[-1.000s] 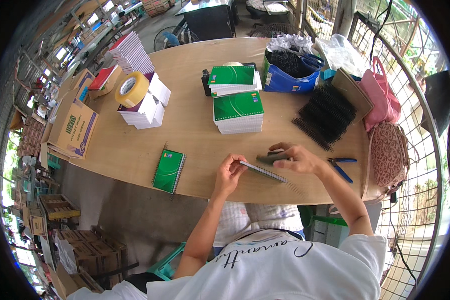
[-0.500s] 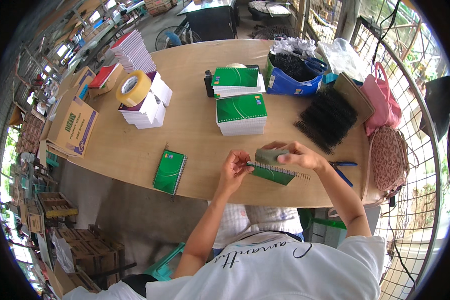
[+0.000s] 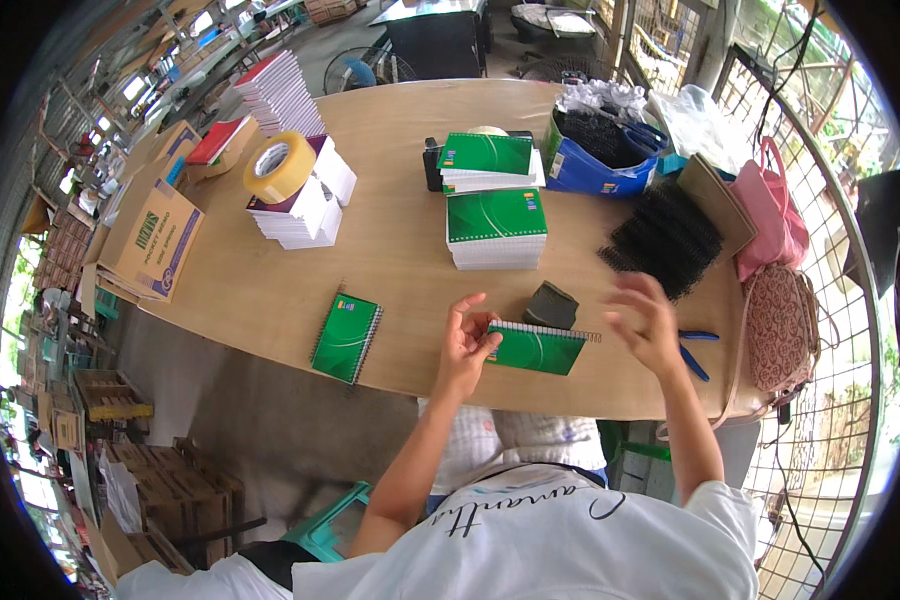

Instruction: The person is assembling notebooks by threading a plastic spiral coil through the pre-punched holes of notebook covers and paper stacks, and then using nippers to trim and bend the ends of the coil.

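My left hand [image 3: 465, 345] grips the left end of a small green notebook [image 3: 538, 350], its thumb on the cover. A wire coil [image 3: 590, 337] runs along the notebook's far edge and sticks out past its right end. Just beyond that edge, a dark grey-green block [image 3: 551, 304] rests on the table. My right hand [image 3: 647, 322] is raised to the right of the coil, fingers apart and holding nothing; it is slightly blurred. Blue-handled pliers [image 3: 696, 354] lie to its right. Another green spiral notebook [image 3: 347, 337] lies to the left, near the table's front edge.
Stacked green notebooks [image 3: 496, 235] stand mid-table. Behind my right hand lies a pile of black coils [image 3: 662, 238], with a blue container [image 3: 595, 170] beyond. A tape roll [image 3: 280, 168] sits on white pads at left, near a carton [image 3: 153, 240]. Bags [image 3: 782, 325] line the right edge.
My right hand has let go of the block, which now rests on the table, and has moved right with its fingers opened. My left hand still holds the notebook.
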